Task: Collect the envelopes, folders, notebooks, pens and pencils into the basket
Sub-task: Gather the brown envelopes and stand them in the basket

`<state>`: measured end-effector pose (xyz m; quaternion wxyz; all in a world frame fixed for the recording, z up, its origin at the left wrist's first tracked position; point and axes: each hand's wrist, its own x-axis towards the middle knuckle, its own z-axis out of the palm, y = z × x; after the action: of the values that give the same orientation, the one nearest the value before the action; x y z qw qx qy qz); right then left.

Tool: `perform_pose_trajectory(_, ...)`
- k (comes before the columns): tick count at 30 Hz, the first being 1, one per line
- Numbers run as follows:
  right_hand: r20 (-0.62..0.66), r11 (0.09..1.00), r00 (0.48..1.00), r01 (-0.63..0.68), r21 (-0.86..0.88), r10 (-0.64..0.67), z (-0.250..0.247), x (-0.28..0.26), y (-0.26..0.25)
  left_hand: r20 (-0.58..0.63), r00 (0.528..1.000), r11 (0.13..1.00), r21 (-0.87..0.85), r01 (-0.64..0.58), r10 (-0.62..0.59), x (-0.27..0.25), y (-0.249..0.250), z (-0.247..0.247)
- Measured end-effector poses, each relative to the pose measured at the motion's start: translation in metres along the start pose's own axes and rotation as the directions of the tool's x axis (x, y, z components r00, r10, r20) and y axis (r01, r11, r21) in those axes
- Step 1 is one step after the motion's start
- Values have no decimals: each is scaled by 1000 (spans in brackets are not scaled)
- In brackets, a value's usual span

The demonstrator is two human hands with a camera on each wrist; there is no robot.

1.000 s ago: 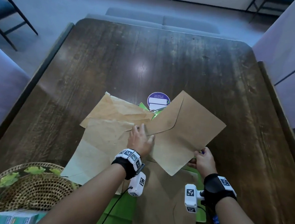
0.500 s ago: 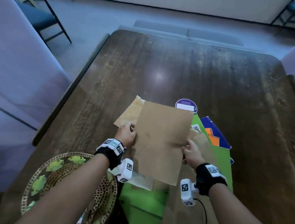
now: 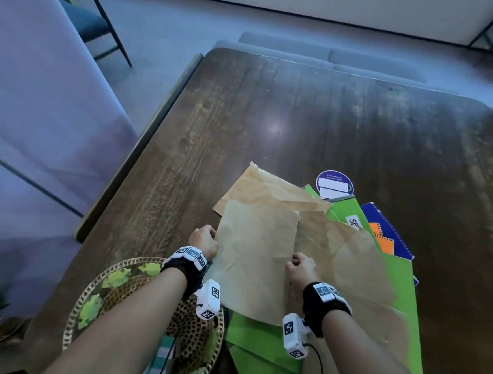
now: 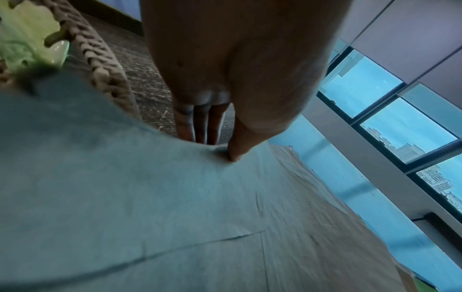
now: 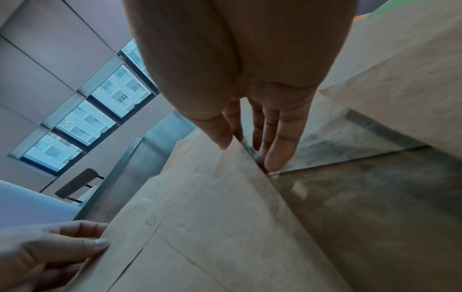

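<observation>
From the head view, your left hand (image 3: pixel 204 242) pinched the left edge of a brown envelope (image 3: pixel 256 258) and your right hand (image 3: pixel 302 268) pinched its right edge. You held the envelope over the wooden surface (image 3: pixel 347 130), just beyond the woven basket (image 3: pixel 83 301) at your near left. Its long axis ran away from you, one short end nearest your body. More envelopes, green folders (image 3: pixel 346 212) and notebooks (image 3: pixel 389 227) lay in a pile beneath and to the right.

From the left wrist view, your thumb (image 4: pixel 236 152) pressed on the paper's top face, your fingers (image 4: pixel 197 126) underneath, the basket rim (image 4: pixel 100 65) close by.

From the right wrist view, your thumb (image 5: pixel 220 136) sat above the edge and your fingers (image 5: pixel 277 146) below.

The envelope looked light, thin and floppy, already creased; holding both long edges near their middles should keep it from sagging.
</observation>
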<state>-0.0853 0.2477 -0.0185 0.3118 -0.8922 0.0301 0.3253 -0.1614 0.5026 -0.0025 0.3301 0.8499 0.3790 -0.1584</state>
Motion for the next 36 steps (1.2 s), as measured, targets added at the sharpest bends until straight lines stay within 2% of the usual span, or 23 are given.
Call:
perform_pose_trajectory(2,11,1000,1000,2,-26,-2,1,-4,-4,8,1000,1000,-25,15,-15,2,-2,1)
perform_pose_trajectory(6,38,998,999,-18,64,15,1,-1,-2,14,1000,992,-124,8,-6,1,1,1)
perform_pose_trajectory(10,-25,997,999,-19,74,21,-11,9,1,-12,998,981,-181,-68,67,-5,13,3)
perform_pose_trajectory(16,-100,991,995,-15,136,29,-51,14,24,4,992,971,-204,-125,128,-28,59,21)
perform_pose_trajectory(21,-160,981,985,-30,190,61,-91,19,70,50,977,948,-257,-189,208,-42,102,54)
perform_pose_trajectory(30,-288,977,944,-112,181,161,-196,-12,159,176,926,939,-142,-313,335,-76,191,137)
perform_pose_trajectory(36,-338,969,917,-154,192,213,-243,-18,223,260,901,938,-110,-328,346,-111,235,197)
